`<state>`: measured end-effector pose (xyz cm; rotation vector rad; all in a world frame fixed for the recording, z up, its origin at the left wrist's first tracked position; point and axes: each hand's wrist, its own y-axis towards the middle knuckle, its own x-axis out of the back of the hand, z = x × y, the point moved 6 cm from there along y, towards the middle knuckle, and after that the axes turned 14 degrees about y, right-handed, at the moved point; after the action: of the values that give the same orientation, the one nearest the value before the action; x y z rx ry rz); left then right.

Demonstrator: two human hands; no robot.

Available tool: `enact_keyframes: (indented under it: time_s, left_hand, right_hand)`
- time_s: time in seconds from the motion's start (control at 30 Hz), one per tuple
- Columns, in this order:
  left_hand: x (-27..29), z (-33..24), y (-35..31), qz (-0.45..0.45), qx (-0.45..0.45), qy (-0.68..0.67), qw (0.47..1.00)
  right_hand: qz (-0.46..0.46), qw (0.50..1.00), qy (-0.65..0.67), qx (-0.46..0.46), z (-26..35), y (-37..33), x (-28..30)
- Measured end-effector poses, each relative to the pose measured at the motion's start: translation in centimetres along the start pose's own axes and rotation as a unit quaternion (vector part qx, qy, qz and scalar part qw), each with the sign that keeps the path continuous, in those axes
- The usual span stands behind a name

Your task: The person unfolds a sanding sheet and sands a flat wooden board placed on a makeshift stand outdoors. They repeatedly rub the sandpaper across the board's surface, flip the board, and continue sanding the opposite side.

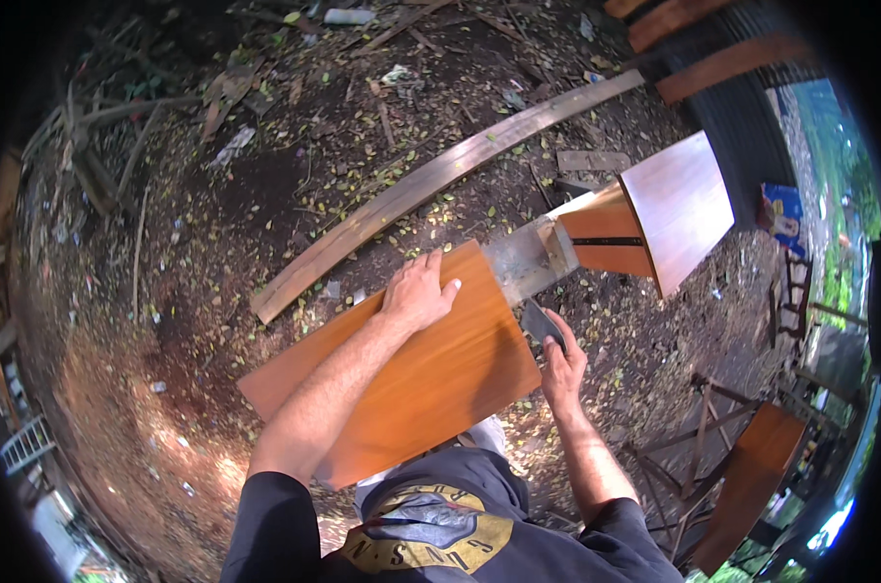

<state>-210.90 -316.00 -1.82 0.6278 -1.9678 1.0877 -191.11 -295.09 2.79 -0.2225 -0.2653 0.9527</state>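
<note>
An orange-brown varnished wooden panel [431, 379] lies across in front of my body, partly over a worn grey board [526, 260]. Flat on the panel's far edge rests my left hand [421, 290], its fingers stretched out and thumb apart. Just beyond the panel's right edge, my right hand [564, 364] grips a dark grey, flat sheet-like piece [539, 323] that looks like sandpaper. Thumb and fingers close around its near end. The piece is close to the panel edge; whether it touches is hard to make out.
A long plank [440, 180] lies on the leaf-strewn ground beyond the panel. To the right stands a wooden piece with a pale top [678, 209]. A blue bag [782, 214] is farther right. Another brown board [751, 486] sits by a dark frame [698, 428] at lower right.
</note>
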Motion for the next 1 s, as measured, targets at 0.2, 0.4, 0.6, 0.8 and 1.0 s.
enact_keyframes:
  time_s: [0.2,0.4,0.6,0.8,1.0]
  left_hand:
    - [0.4,-3.7,4.0,-0.025,-0.033,-0.024,0.999]
    - [4.3,-2.6,3.2,-0.177,-0.094,-0.117,0.973]
    - [1.7,3.4,0.4,-0.023,0.012,-0.091,0.996]
    - [0.7,4.2,-0.5,0.017,0.058,-0.065,0.996]
    - [0.0,4.2,-0.1,0.025,0.078,-0.067,0.994]
  right_hand:
    - [-0.015,0.998,0.045,0.034,-0.1,5.1,0.8]
    - [-0.003,0.999,0.033,0.009,-2.0,9.2,0.2]
    - [0.090,0.994,0.029,0.057,-2.8,12.1,-4.4]
    - [0.166,0.984,0.004,0.067,-1.5,14.3,-10.2]
    - [0.199,0.974,-0.006,0.107,-2.9,13.0,-12.5]
